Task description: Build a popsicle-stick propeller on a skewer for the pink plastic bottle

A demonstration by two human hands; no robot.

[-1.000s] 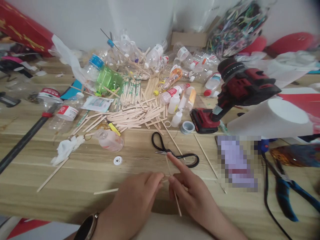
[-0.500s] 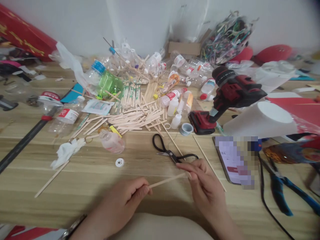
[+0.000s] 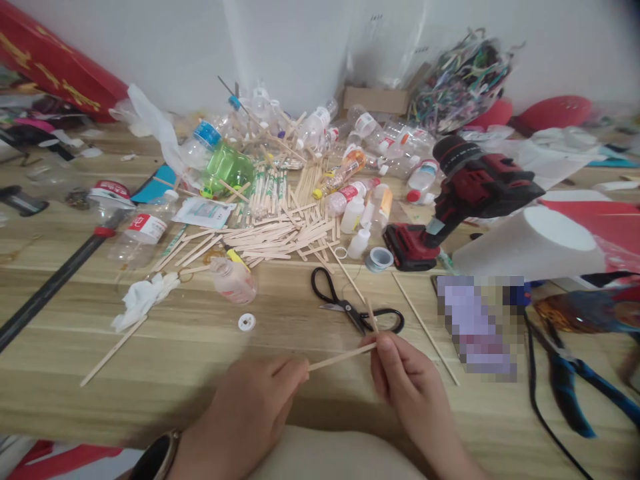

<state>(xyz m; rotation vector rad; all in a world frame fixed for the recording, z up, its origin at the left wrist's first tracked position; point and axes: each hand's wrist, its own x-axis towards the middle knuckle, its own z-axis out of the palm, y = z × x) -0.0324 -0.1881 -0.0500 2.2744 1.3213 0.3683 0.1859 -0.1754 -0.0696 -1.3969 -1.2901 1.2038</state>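
Note:
A thin wooden stick (image 3: 341, 358) spans the space between my hands, low over the table. My left hand (image 3: 255, 403) is closed on its left end, thumb and fingers pinched together. At its right end my right hand (image 3: 407, 373) pinches it together with a second short stick (image 3: 371, 315) that points up and away. Black-handled scissors (image 3: 349, 307) lie just beyond my right hand, partly behind the short stick. A long thin stick (image 3: 425, 329) rests to the right of that hand.
Behind lies a pile of wooden sticks (image 3: 270, 240) with plastic bottles (image 3: 145, 229) around. A red and black drill (image 3: 480, 180), a phone (image 3: 475, 327) and blue-handled pliers (image 3: 570, 393) are on the right. A black rod (image 3: 50, 287) reaches in from the left.
A short stick now points up from my right hand, whose fingers have curled in. The left wrist has turned, showing more of a watch. The view has shifted slightly.

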